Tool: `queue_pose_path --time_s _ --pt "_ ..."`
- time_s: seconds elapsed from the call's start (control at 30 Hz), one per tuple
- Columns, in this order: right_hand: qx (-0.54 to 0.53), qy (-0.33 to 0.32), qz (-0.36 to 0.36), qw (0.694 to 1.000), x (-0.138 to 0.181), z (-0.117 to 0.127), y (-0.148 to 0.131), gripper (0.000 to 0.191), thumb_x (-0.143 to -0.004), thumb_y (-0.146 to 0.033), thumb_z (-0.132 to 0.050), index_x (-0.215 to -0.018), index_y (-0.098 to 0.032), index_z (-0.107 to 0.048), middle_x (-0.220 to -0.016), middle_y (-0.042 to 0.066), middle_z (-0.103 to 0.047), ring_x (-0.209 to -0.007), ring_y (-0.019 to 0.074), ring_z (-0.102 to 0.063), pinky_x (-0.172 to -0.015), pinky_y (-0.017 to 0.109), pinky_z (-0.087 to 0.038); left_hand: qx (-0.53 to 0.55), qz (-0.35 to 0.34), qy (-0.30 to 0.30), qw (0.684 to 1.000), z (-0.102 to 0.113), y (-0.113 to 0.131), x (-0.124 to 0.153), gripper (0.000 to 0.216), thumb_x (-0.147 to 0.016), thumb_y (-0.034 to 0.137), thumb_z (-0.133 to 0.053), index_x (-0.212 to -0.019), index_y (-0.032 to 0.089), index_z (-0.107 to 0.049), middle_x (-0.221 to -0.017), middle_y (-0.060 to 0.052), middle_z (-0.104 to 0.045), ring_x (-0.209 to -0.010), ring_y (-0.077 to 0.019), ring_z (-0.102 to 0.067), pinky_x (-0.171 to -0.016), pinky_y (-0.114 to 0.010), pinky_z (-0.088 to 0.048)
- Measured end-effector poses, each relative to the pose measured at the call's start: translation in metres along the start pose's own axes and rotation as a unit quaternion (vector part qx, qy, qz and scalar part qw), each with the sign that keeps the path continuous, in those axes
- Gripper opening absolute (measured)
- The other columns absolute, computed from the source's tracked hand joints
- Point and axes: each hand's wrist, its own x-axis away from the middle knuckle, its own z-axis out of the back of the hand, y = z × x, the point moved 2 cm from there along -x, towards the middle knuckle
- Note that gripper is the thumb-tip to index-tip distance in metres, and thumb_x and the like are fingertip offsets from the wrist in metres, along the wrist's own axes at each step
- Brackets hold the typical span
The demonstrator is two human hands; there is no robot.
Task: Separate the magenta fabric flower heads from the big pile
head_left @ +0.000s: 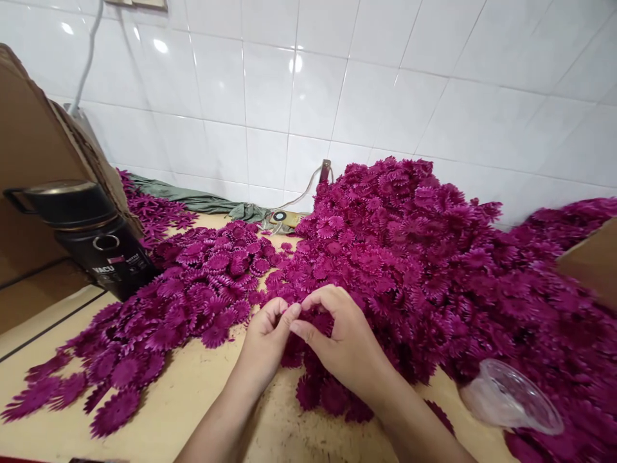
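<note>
My left hand [271, 331] and my right hand [340, 331] meet above the table in front of me, thumbs and fingertips pinched close together. Some magenta shows around the fingertips, but whether it is a piece in the pinch or the pile behind, I cannot tell. Right behind and beneath my hands lies a large heap of magenta flower-shaped pieces [385, 257] with fringed edges. To the left, a lower pile of similar flower pieces [193, 289] spreads toward the table's front. Several pieces [332, 395] lie under my right wrist.
A black vacuum bottle [103, 251] stands at left by a cardboard box [38, 154]. A clear plastic tub [511, 399] lies tilted at front right. Green cloth [193, 196] runs along the white tiled wall [270, 83]. Another cardboard piece [592, 260] is at the right edge.
</note>
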Motion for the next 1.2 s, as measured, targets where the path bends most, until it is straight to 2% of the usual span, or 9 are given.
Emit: queue_pose_path --time_s 0.13,0.3,0.37,0.5,0.53,0.7,0.87,1.03,1.2 --pt "-0.133 -0.082 -0.087 0.984 0.000 -0.009 0.008 0.005 -0.071 -0.018 -0.055 -0.073 -0.019 -0.051 -0.069 -0.002 -0.054 -0.066 0.0118 -0.050 -0.064 0.026 -0.042 0.014 0.013 -0.013 1.000 -0.003 0.000 0.000 0.044 -0.065 0.057 -0.054 -0.053 0.018 -0.037 -0.053 0.007 -0.031 -0.052 -0.0082 -0.028 -0.050 -0.020 -0.028" --pt "-0.210 -0.055 -0.100 0.971 -0.006 -0.011 0.016 0.010 -0.074 -0.020 -0.048 -0.064 -0.018 -0.050 -0.057 -0.005 -0.045 -0.055 0.0093 -0.043 -0.054 0.022 -0.037 -0.012 -0.013 -0.028 0.999 -0.003 0.001 0.004 0.039 -0.066 0.053 -0.055 -0.055 0.019 -0.039 -0.054 0.007 -0.030 -0.052 -0.0091 -0.028 -0.050 -0.021 -0.028" --pt "-0.186 -0.004 -0.091 0.978 -0.011 -0.006 0.024 0.012 -0.075 -0.021 -0.047 -0.063 -0.018 -0.050 -0.058 -0.004 -0.046 -0.056 0.0104 -0.044 -0.055 0.023 -0.037 -0.017 -0.036 -0.024 0.999 -0.001 0.003 0.007 0.036 -0.066 0.049 -0.057 -0.055 0.020 -0.038 -0.056 0.006 -0.032 -0.053 -0.0096 -0.030 -0.050 -0.021 -0.030" --pt "-0.094 0.208 -0.118 0.966 -0.015 0.016 0.042 0.012 -0.077 -0.022 -0.044 -0.065 -0.019 -0.046 -0.060 -0.001 -0.051 -0.061 0.0138 -0.050 -0.060 0.026 -0.039 -0.009 -0.077 0.001 0.997 0.009 0.004 0.014 0.033 -0.067 0.044 -0.057 -0.055 0.020 -0.038 -0.059 0.004 -0.039 -0.056 -0.0109 -0.035 -0.053 -0.022 -0.033" --pt "-0.089 0.213 -0.121 0.965 -0.014 0.020 0.042 0.013 -0.078 -0.023 -0.043 -0.066 -0.019 -0.046 -0.061 -0.001 -0.052 -0.061 0.0140 -0.051 -0.060 0.026 -0.039 -0.011 -0.073 -0.001 0.997 0.011 0.004 0.014 0.031 -0.067 0.043 -0.058 -0.056 0.020 -0.040 -0.060 0.004 -0.039 -0.056 -0.0110 -0.035 -0.054 -0.022 -0.033" --pt "-0.082 -0.041 -0.047 0.995 -0.005 0.005 0.010 0.013 -0.081 -0.027 -0.046 -0.073 -0.018 -0.050 -0.070 0.000 -0.053 -0.066 0.0126 -0.049 -0.061 0.024 -0.040 0.006 -0.016 -0.024 1.000 0.008 0.000 0.012 0.027 -0.066 0.042 -0.060 -0.063 0.019 -0.047 -0.059 0.005 -0.039 -0.057 -0.0106 -0.036 -0.054 -0.021 -0.033" --pt "-0.039 -0.126 0.003 0.991 -0.001 -0.004 0.001 0.009 -0.078 -0.018 -0.049 -0.070 -0.020 -0.046 -0.070 -0.003 -0.049 -0.067 0.0113 -0.047 -0.062 0.023 -0.038 0.012 0.004 -0.053 0.999 0.007 0.002 0.016 0.031 -0.068 0.047 -0.056 -0.060 0.018 -0.048 -0.059 0.004 -0.042 -0.059 -0.0113 -0.039 -0.058 -0.023 -0.034" --pt "-0.038 -0.112 0.018 0.993 0.002 -0.005 0.006 0.012 -0.077 -0.010 -0.045 -0.070 -0.019 -0.048 -0.069 -0.002 -0.050 -0.066 0.0108 -0.047 -0.061 0.022 -0.038 -0.025 -0.032 -0.069 0.997 0.007 0.002 0.017 0.032 -0.072 0.045 -0.052 -0.056 0.018 -0.044 -0.057 0.004 -0.038 -0.057 -0.0109 -0.035 -0.055 -0.022 -0.032" --pt "-0.001 0.022 0.026 0.999 -0.003 -0.006 0.008 0.019 -0.079 -0.013 -0.040 -0.063 -0.019 -0.047 -0.063 -0.001 -0.049 -0.061 0.0115 -0.046 -0.058 0.022 -0.037 -0.026 -0.068 -0.040 0.997 -0.001 0.004 0.016 0.032 -0.071 0.043 -0.053 -0.055 0.020 -0.037 -0.055 0.006 -0.034 -0.053 -0.0100 -0.031 -0.051 -0.022 -0.030"
